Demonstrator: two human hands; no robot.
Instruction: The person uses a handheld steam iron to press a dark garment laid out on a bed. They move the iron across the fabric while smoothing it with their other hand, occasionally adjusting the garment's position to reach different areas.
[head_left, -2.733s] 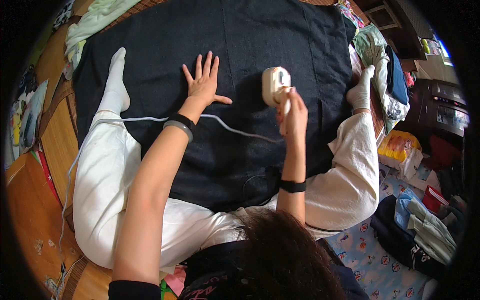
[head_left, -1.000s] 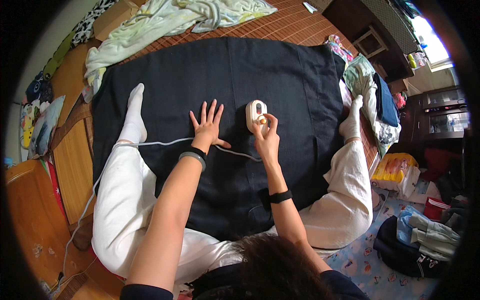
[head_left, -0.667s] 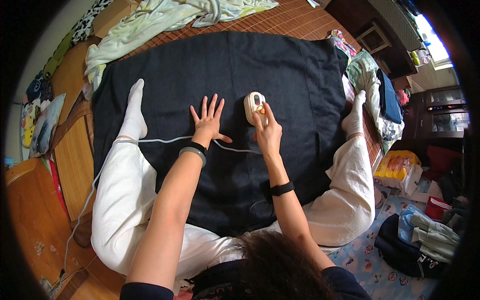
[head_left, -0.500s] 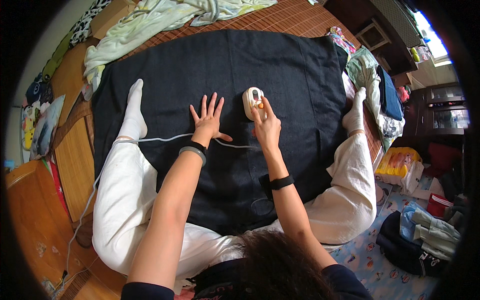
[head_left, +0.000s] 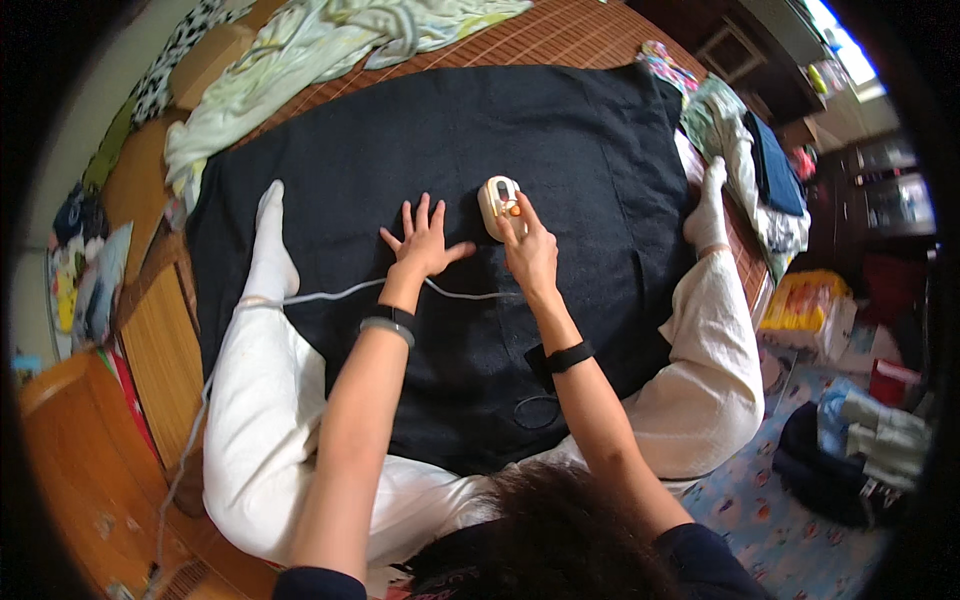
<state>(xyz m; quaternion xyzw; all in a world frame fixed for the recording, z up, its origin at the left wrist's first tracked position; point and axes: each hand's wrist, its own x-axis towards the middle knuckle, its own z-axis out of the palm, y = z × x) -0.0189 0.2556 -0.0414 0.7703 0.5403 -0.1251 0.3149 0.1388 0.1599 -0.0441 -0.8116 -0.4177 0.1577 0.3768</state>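
A dark black cloth (head_left: 330,150) lies spread out between my outstretched legs. My left hand (head_left: 424,248) rests palm down on it, fingers spread, pressing the fabric and holding nothing. To its right, my right hand (head_left: 530,255) grips a small rounded white handheld device (head_left: 490,208) that has a dark oval window and an orange button. The index finger reaches along its top near the button; its underside sits against the cloth and is hidden. A pale grey cable (head_left: 335,294) passes under my left wrist toward my right wrist.
My white-trousered legs flank the cloth, with a socked left foot (head_left: 268,240) and right foot (head_left: 710,210). A pale crumpled blanket (head_left: 290,75) lies at the far left. Folded clothes (head_left: 775,170) sit to the right. A wooden panel (head_left: 90,430) stands at the lower left.
The view has shifted slightly. My left thumb now stretches farther to the right. The white device stays in my right hand, at nearly the same place on the cloth.
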